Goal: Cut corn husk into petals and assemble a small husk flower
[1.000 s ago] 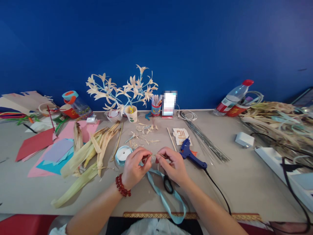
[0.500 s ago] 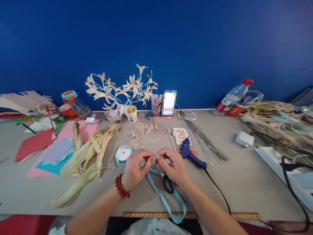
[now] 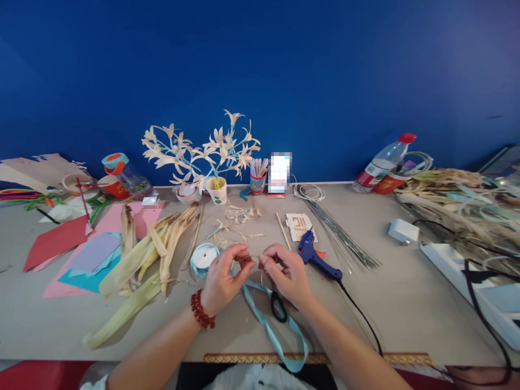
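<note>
Close together over the middle of the table, my left hand (image 3: 225, 276) and my right hand (image 3: 287, 275) face each other. My right thumb and forefinger are pinched on a thin pale strip; its far part is hidden by the fingers. The left thumb and fingers curl towards it, and what they hold is too small to make out. Below the hands lie a loop of light blue ribbon (image 3: 274, 338) and black-handled scissors (image 3: 279, 306), partly under my right hand. The ribbon spool (image 3: 205, 255) lies beside my left hand. A blue glue gun (image 3: 319, 260) rests to the right.
Corn husks (image 3: 140, 271) and coloured paper (image 3: 95, 253) lie left. Behind stand husk flowers in a paper cup (image 3: 216, 190), a pen holder (image 3: 258, 183) and a phone (image 3: 279, 170). Metal wires (image 3: 343, 233), a bottle (image 3: 382, 162) and a power strip (image 3: 467, 287) are right.
My left fingertips have drawn slightly back from my right ones, so the gap between the hands is a little wider. The view has shifted slightly; the things on the table lie as before.
</note>
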Tool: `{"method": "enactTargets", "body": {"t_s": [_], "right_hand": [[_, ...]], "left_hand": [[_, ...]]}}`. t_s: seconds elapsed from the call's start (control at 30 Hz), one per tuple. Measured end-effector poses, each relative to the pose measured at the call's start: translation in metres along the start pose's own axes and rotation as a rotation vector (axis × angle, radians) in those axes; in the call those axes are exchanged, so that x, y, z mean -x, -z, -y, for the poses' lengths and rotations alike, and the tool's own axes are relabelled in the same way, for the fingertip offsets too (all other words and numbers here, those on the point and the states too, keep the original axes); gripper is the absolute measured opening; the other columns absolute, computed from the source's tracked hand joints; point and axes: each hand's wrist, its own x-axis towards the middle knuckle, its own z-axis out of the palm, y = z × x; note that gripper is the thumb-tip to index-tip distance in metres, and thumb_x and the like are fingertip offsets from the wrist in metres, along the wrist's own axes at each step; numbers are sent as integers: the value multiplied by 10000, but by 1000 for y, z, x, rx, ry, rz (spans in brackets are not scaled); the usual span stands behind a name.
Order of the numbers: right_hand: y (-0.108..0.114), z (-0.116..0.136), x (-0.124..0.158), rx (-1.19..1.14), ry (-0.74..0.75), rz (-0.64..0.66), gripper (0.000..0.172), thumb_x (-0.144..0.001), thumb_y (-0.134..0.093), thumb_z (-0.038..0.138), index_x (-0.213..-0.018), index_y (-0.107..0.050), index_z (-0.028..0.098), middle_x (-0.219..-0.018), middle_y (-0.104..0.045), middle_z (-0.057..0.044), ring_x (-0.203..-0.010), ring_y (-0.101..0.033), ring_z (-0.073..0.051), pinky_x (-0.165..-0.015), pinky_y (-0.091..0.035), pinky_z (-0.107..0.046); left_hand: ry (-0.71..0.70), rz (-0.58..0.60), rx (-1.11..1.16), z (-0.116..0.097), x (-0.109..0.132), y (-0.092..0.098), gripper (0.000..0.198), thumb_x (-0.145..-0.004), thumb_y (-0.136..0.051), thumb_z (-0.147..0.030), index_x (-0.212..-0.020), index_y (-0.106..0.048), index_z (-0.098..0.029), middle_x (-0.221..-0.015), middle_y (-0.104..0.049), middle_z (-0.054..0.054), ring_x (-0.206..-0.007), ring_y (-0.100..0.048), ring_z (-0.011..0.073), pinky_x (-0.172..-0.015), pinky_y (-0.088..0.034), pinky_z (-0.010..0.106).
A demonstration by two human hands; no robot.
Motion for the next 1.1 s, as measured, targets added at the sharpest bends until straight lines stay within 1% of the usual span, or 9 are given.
{"method": "enactTargets", "body": {"t_s": [0.07, 0.17, 0.23, 0.43, 0.73, 0.83, 0.93, 1.1], "right_hand": [[0, -1, 0, -3, 5, 8, 190, -900, -504, 235, -730, -578, 192, -667, -611, -6, -620, -562, -131, -549, -416, -209], [1, -2, 0, 6, 30, 19, 184, -903, -504, 230, -743, -584, 191, -682, -618, -8, -628, -565, -131, -576, -424, -216], [1, -2, 0, 22, 54, 26, 175, -904, -504, 227, -756, -592, 190, -695, -625, -10, -634, -568, -131, -596, -428, -222], [2, 1, -3, 87, 113, 34, 168, -896, -507, 222, -755, -596, 202, -690, -624, -11, -629, -561, -137, -616, -430, -237], [2, -1, -2, 131, 118, 15, 159, -888, -507, 218, -755, -594, 204, -689, -622, -7, -621, -545, -136, -613, -419, -242], [1, -1, -2, 127, 110, 19, 154, -886, -509, 213, -757, -592, 206, -692, -621, -4, -622, -548, -134, -611, -416, -238], [1, 0, -2, 114, 109, 15, 148, -882, -514, 204, -752, -585, 205, -688, -616, -3, -624, -552, -134, -614, -420, -237], [1, 0, -2, 125, 128, 23, 154, -883, -523, 211, -746, -594, 207, -680, -619, -4, -616, -557, -136, -605, -425, -239]], "left_hand": [[0, 9, -4, 1, 0, 0, 286, -842, -641, -238, -1113, -563, -191, -873, -699, 35, -771, -671, 150, -742, -533, 283], [-38, 10, -30, 0, -2, 1, 151, -863, -610, -201, -1013, -598, -193, -863, -697, 37, -770, -657, 144, -724, -521, 268], [-52, 1, -31, -3, -4, 2, 102, -869, -588, -171, -968, -606, -192, -835, -693, 29, -760, -649, 139, -710, -513, 256], [-52, -19, -8, -9, -7, 5, 117, -857, -562, -144, -949, -616, -194, -778, -687, 15, -710, -647, 140, -685, -510, 260], [-78, -28, -9, -9, -6, 6, 147, -854, -537, -115, -944, -623, -193, -723, -671, 3, -679, -636, 133, -673, -504, 252], [-74, -2, 19, -10, -5, 7, 161, -849, -536, -107, -967, -610, -189, -753, -668, 9, -700, -634, 133, -685, -502, 253], [-63, 31, 43, -10, -4, 7, 176, -848, -557, -142, -1016, -592, -183, -803, -673, 28, -720, -636, 144, -692, -505, 268], [-55, 6, -2, -9, -4, 5, 80, -862, -560, -171, -926, -603, -191, -826, -691, 40, -754, -645, 158, -692, -509, 275]]}}
